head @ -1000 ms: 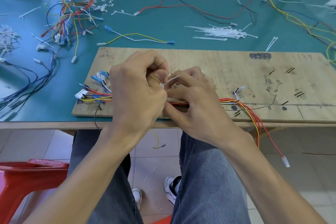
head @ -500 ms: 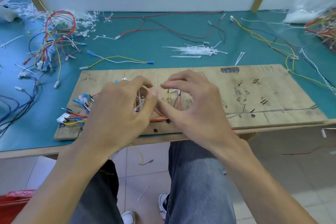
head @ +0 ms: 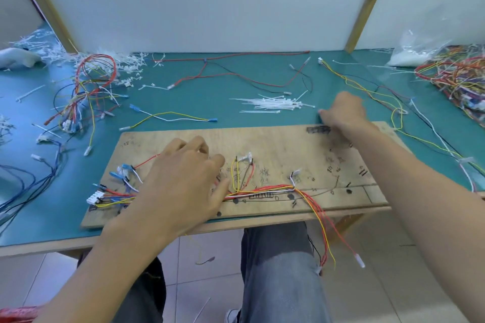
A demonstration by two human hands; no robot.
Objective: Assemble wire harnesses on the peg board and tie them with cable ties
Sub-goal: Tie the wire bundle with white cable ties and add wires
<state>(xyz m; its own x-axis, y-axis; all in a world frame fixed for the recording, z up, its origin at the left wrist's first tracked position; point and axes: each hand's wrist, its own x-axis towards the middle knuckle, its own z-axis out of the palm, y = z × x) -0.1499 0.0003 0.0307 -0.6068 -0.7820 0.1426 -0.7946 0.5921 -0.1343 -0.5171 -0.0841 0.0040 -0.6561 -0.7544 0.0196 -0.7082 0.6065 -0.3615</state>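
A wooden peg board [head: 283, 139] lies at the front edge of the green table. A wire harness [head: 265, 189] of red, yellow, orange and white wires runs along its near side, with white cable ties at two points and ends hanging off the front. My left hand [head: 183, 178] rests flat on the harness at the board's left half, fingers spread. My right hand [head: 343, 111] is stretched out past the board's far edge, just right of a loose pile of white cable ties [head: 273, 105]; its fingertips point at the pile and hold nothing that I can see.
Loose wires lie on the table: a tangled bundle [head: 86, 92] at the left, a yellow and white lead [head: 170, 117], red and black leads [head: 236, 73] at the back, a heap [head: 456, 78] at the far right. Cut tie scraps [head: 123, 65] lie at the back left.
Both hands were together at the harness on the board. My right hand has left it and reached far right toward the tie pile. My left hand stays on the harness. The camera has tilted up.
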